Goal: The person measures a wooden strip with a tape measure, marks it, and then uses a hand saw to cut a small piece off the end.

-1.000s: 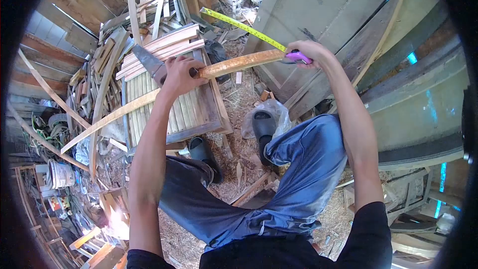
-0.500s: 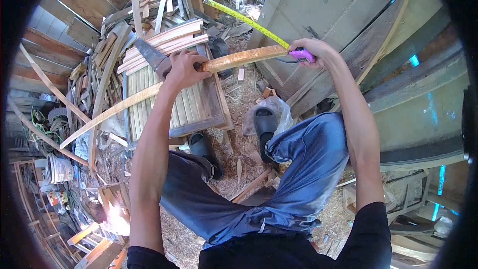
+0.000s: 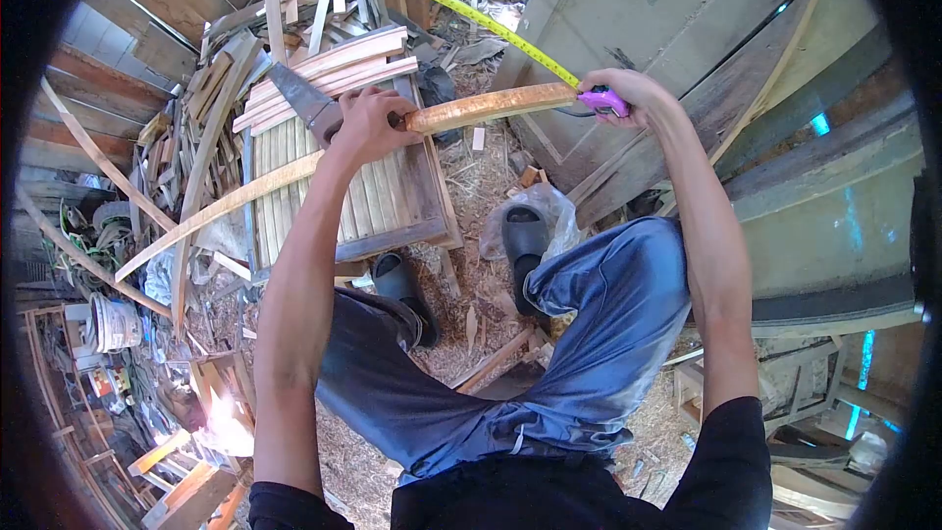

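A long curved wood strip (image 3: 491, 110) spans the view from lower left to my right hand. My left hand (image 3: 369, 126) is closed round it and round the dark handle of a hand saw (image 3: 296, 100), whose blade points up and left. At the strip's right end my right hand (image 3: 628, 98) grips a pink tape measure (image 3: 605, 101). Its yellow blade (image 3: 496, 31) is pulled out toward the upper left, in the air. Part of the saw handle is hidden by my left fingers.
A slatted wooden panel (image 3: 432, 228) with pale strips (image 3: 339, 79) on it lies ahead at left. Scrap wood (image 3: 211, 88) is piled behind. Large grey boards (image 3: 648, 20) lean at right. A plastic bag (image 3: 559, 221) lies by my sandalled feet on shavings.
Both hands, the strip, the saw and the tape measure appear slightly shifted to the right in view. The grips stay the same.
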A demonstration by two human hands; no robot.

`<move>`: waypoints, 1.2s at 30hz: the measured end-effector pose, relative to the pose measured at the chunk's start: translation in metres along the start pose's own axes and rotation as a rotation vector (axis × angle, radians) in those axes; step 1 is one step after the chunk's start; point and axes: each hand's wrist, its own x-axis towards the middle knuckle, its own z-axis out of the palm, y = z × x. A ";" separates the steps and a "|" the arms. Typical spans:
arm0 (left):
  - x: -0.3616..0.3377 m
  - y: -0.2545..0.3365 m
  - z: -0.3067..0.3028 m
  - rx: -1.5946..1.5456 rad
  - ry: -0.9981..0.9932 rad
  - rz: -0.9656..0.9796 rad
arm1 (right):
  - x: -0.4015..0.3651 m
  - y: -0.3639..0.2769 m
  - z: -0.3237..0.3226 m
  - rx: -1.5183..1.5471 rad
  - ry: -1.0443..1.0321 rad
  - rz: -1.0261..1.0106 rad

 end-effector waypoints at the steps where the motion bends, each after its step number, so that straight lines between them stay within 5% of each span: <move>1: 0.000 -0.001 0.001 -0.001 -0.001 0.001 | 0.001 0.001 0.000 0.001 0.000 0.001; 31: -0.001 -0.009 0.016 0.015 0.095 0.057 | -0.001 -0.004 0.010 -0.109 0.121 0.038; 36: -0.011 -0.015 0.010 -0.008 0.198 0.121 | -0.019 0.003 -0.008 -0.276 0.146 -0.265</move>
